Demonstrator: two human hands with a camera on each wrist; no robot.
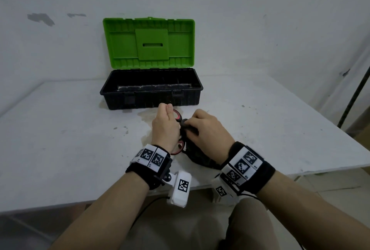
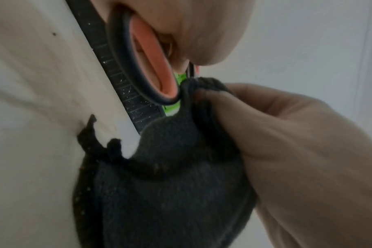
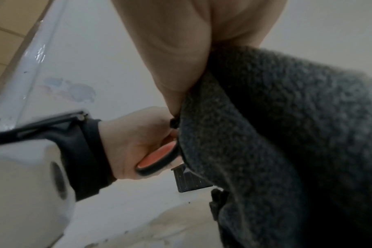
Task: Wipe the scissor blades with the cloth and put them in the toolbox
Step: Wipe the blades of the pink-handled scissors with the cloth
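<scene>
My left hand [image 1: 165, 124] grips the scissors [image 1: 177, 116] by their black and red handle loops [image 2: 142, 67], just in front of the toolbox. My right hand [image 1: 208, 127] holds a dark grey cloth [image 1: 197, 156] bunched around the scissors where the blades lie; the blades are hidden inside the cloth [image 2: 170, 176]. In the right wrist view the cloth [image 3: 276, 134] hangs from my fingers beside one handle loop [image 3: 157, 157]. The toolbox [image 1: 151, 97] stands open at the back of the table, its green lid [image 1: 149, 42] upright, its black tub holding nothing I can see.
The white table [image 1: 70, 139] carries a pale stain under my hands and small dark specks. Its near edge lies just below my wrists and its right edge slopes away. A wall stands right behind the toolbox; a dark pole [image 1: 354, 93] leans at the far right.
</scene>
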